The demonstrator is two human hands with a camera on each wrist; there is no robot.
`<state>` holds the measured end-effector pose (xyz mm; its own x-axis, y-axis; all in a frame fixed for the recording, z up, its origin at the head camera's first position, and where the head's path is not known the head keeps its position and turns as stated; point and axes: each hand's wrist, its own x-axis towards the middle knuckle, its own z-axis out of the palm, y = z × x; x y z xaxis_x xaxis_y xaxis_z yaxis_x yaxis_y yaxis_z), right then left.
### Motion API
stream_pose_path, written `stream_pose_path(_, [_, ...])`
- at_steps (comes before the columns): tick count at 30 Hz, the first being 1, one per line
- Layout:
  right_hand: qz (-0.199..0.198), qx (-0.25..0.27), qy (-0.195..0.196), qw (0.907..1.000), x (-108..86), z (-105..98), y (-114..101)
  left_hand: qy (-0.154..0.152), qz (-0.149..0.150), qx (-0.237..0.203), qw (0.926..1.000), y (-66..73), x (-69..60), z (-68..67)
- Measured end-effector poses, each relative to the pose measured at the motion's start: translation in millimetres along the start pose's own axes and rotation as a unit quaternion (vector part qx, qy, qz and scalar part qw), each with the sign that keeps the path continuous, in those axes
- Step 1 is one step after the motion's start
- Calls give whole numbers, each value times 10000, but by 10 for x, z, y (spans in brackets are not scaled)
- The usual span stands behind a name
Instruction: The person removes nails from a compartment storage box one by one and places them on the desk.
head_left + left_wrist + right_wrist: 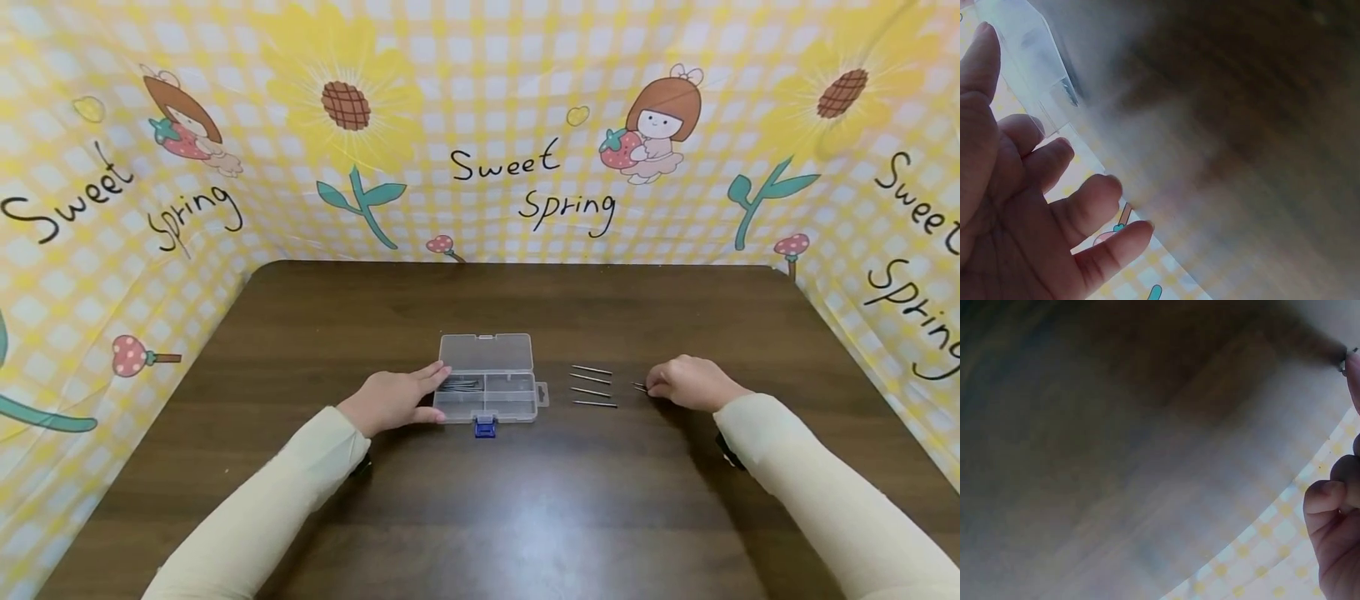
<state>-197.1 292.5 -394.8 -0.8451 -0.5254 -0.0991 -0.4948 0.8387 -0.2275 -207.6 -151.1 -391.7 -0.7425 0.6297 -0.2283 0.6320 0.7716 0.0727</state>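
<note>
A clear plastic compartment box (pixel 513 407) lies on the table with its lid (pixel 486 353) laid back and its blue latch (pixel 485 428) toward me. Dark nails (pixel 461 386) lie in its back left compartment. My left hand (pixel 390 402) rests against the box's left side, fingers and thumb spread; the left wrist view shows its palm and the box's edge. Several silvery nails (pixel 590 392) lie in a spaced column right of the box. Farther right, my right hand (pixel 693 382) pinches thin nails (pixel 639 386), their tips poking out leftward; its fingertips hide the rest.
The dark wooden table (pixel 495 517) has rounded far corners. A yellow checked cloth (pixel 495 100) with printed flowers and words surrounds it at the back and both sides. A clear hanging tab (pixel 543 394) juts from the box's right side.
</note>
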Motion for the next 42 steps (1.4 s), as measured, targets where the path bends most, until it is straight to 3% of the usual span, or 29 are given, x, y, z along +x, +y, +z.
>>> stream_pose_path(7, [-43,-58,229,9997,62,-76,-32,-78,-41,-125,9999,7,-11,-12])
stream_pose_path(12, [-227,-1,438,9988,360,-132,-215,-123,-68,-145,9998,16,-19,-59])
stream_pose_path(17, [-587,148,336,9976,680,-161,-532,-193,-50,-234,9995,35,2,-54])
stream_pose_path(25, [-851,630,-113,9943,960,-182,-972,-205,-145,-231,9994,61,32,-54])
stream_pose_path(29, [-978,620,-583,9916,1069,-173,-1171,-280,-286,-330,9987,47,11,-48])
stream_pose_path(34, [-1271,407,-1329,9821,1173,-130,-1390,-354,-424,-360,9978,31,-57,-22])
stream_pose_path(40, [-1662,7,-1444,9755,1215,-41,-1384,-263,-354,-318,9985,58,-33,-34])
stream_pose_path(42, [-1577,-138,-1476,9763,1183,-76,-1437,-274,-349,-292,9986,62,-16,-41])
